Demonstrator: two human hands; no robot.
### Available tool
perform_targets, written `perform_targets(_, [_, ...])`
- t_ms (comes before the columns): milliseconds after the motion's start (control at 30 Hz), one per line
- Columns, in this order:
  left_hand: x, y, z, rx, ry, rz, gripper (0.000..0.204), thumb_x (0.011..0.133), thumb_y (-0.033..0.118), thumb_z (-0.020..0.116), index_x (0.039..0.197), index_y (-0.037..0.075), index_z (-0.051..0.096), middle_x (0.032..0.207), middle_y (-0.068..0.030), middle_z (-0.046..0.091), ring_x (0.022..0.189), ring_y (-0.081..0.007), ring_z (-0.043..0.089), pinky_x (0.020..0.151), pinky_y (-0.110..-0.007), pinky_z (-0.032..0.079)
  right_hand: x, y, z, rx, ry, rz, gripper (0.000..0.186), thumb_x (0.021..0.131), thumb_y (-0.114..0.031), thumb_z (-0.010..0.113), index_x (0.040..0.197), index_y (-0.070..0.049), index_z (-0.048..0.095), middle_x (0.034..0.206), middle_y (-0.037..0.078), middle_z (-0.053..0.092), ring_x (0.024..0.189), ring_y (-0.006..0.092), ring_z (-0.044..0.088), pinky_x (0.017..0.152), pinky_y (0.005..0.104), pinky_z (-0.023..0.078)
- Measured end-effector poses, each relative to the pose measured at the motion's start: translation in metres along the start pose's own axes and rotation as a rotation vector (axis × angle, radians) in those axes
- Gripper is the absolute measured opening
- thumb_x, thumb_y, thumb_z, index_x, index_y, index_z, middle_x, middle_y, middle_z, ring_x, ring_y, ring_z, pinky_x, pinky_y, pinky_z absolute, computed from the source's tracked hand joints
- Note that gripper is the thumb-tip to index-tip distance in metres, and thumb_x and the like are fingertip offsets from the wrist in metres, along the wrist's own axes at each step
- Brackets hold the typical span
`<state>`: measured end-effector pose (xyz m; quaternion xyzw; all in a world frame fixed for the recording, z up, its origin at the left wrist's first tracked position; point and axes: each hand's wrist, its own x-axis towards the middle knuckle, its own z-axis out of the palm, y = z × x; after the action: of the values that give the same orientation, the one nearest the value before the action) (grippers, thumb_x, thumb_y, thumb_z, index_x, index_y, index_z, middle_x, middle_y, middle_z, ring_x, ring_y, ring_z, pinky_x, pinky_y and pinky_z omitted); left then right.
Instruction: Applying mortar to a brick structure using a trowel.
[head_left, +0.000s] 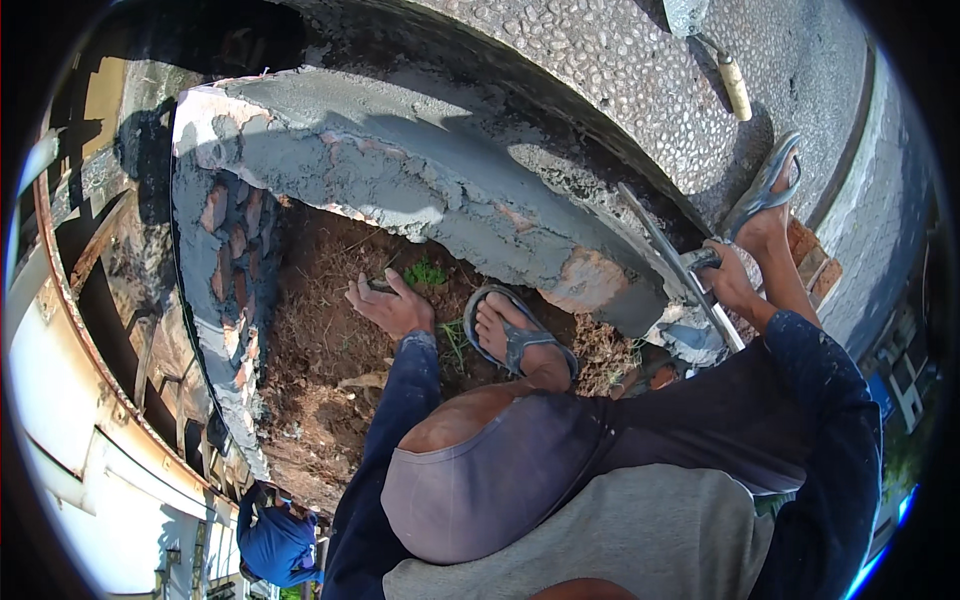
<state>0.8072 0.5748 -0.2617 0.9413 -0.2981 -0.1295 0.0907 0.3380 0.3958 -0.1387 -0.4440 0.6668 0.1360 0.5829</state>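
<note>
A low brick wall (pixel 390 180) coated with wet grey mortar curves around a patch of soil. My right hand (pixel 735 280) is closed around the handle of a long, flat plastering trowel (pixel 655 235). The trowel is seen nearly edge-on, lying along the wall's right end. Over the soil inside the wall, my left hand (pixel 395 305) has its fingers and thumb spread and grips nothing that I can see. A small dark patch shows between its thumb and fingers; I cannot make it out.
On the pebbled paving (pixel 600 70) beyond the wall lies a tool with a pale handle (pixel 735 88). My sandalled feet straddle the wall's right part. Broken bricks (pixel 810 265) lie by my right leg. Another person in blue (pixel 280 545) is at the lower left, near a rusty-edged structure (pixel 110 410).
</note>
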Motion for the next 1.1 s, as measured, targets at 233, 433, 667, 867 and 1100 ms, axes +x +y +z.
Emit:
perform_targets(233, [-0.002,0.004,0.002,0.049,-0.02,-0.011,0.065,0.1,0.05,0.039,0.136,-0.004,0.033,0.141,-0.0248,0.027,0.135,-0.0409,0.025,0.111,-0.05,0.028,0.136,0.021,0.052,-0.396,0.067,-0.043,0.052,0.078,-0.019,0.058,0.125,0.001,0.056,0.118,0.03,0.06,0.116,0.0407,0.056,0.098,0.0423,0.043])
perform_targets(433, [-0.002,-0.005,0.004,-0.001,-0.067,0.005,0.073,0.099,0.055,0.035,0.139,-0.005,0.03,0.141,-0.025,0.023,0.137,-0.0423,0.02,0.11,-0.054,0.026,0.209,0.069,0.091,-0.291,0.117,-0.052,0.056,0.081,-0.019,0.063,0.134,-0.003,0.051,0.125,0.027,0.058,0.121,0.038,0.052,0.103,0.0412,0.04])
perform_targets(667, [-0.004,-0.001,0.012,-0.056,-0.083,0.077,0.068,0.101,0.048,0.041,0.137,-0.008,0.028,0.139,-0.0244,0.023,0.134,-0.0409,0.021,0.11,-0.053,0.024,0.261,0.091,0.074,-0.421,-0.005,-0.178,0.046,0.08,-0.014,0.059,0.124,-0.002,0.06,0.111,0.024,0.065,0.099,0.039,0.063,0.086,0.043,0.05])
perform_targets(867, [0.0,-0.01,0.009,-0.019,-0.048,0.106,0.067,0.101,0.046,0.042,0.136,-0.009,0.028,0.139,-0.0265,0.023,0.133,-0.0416,0.022,0.109,-0.054,0.023,0.263,0.051,0.09,-0.535,-0.101,-0.217,0.044,0.075,-0.013,0.058,0.116,0.001,0.063,0.104,0.024,0.067,0.091,0.0358,0.066,0.077,0.0425,0.052])
perform_targets(1100, [-0.002,-0.001,0.007,0.006,-0.081,0.057,0.07,0.1,0.049,0.042,0.137,-0.008,0.028,0.142,-0.0275,0.02,0.135,-0.0415,0.02,0.109,-0.053,0.024,0.251,0.045,0.099,-0.398,-0.158,-0.214,0.034,0.072,-0.013,0.059,0.102,0.002,0.065,0.097,0.028,0.064,0.092,0.0401,0.063,0.08,0.0467,0.049])
